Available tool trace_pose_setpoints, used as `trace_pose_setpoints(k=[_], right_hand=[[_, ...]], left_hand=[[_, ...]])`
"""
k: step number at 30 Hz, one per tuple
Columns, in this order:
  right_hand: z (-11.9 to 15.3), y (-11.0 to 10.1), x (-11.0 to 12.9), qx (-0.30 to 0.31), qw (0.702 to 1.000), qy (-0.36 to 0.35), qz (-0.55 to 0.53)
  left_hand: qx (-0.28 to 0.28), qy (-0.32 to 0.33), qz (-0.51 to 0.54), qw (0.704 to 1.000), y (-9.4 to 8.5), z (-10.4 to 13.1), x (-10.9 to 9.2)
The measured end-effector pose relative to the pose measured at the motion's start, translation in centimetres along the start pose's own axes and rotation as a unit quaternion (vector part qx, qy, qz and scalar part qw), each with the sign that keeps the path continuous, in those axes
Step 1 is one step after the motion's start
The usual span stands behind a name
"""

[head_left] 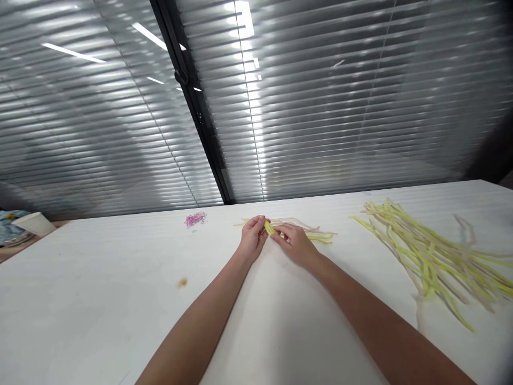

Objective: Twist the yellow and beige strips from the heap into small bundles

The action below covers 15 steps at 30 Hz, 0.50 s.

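Both my hands meet above the middle of the white table. A small bundle of yellow strips (pixel 270 228) shows between them, looking woven or laid side by side. My left hand (pixel 254 233) pinches its left end, fingers closed. On the other end, my right hand (pixel 294 241) is closed too, thumb and fingertips pressed together. Loose yellow and pale beige strip ends (pixel 320 236) stretch out to the right behind my right hand, and a few thin ends show left of my left hand. The fingers hide part of the bundle.
A large pile of yellow and beige strips (pixel 433 251) lies on the white table (pixel 120 283) at right. Small pink-purple bands (pixel 195 218) are heaped left of my hands. A white cup (pixel 35 223) lies tilted at far left. Window blinds (pixel 320 107) rise behind the table.
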State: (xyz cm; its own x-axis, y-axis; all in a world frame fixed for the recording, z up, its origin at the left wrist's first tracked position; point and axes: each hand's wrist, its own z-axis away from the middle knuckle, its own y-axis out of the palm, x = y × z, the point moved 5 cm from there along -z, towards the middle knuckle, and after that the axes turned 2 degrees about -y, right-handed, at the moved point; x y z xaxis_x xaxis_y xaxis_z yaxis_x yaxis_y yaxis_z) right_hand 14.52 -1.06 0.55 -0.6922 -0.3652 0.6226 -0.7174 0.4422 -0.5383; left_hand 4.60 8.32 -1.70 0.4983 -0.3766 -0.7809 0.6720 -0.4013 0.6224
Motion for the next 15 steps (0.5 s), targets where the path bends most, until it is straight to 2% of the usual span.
trace_pose_setpoints(k=[7, 15], right_hand=[[0.1, 0.0, -1.2, -0.012, 1.0, 0.022, -0.002], [0.2, 0.2, -1.0, -0.012, 1.0, 0.004, -0.006]], left_hand=[[-0.007, 0.002, -0.004, 1.0, -0.2, 0.0, 0.1], [-0.023, 0.006, -0.009, 1.0, -0.5, -0.2, 0.4]])
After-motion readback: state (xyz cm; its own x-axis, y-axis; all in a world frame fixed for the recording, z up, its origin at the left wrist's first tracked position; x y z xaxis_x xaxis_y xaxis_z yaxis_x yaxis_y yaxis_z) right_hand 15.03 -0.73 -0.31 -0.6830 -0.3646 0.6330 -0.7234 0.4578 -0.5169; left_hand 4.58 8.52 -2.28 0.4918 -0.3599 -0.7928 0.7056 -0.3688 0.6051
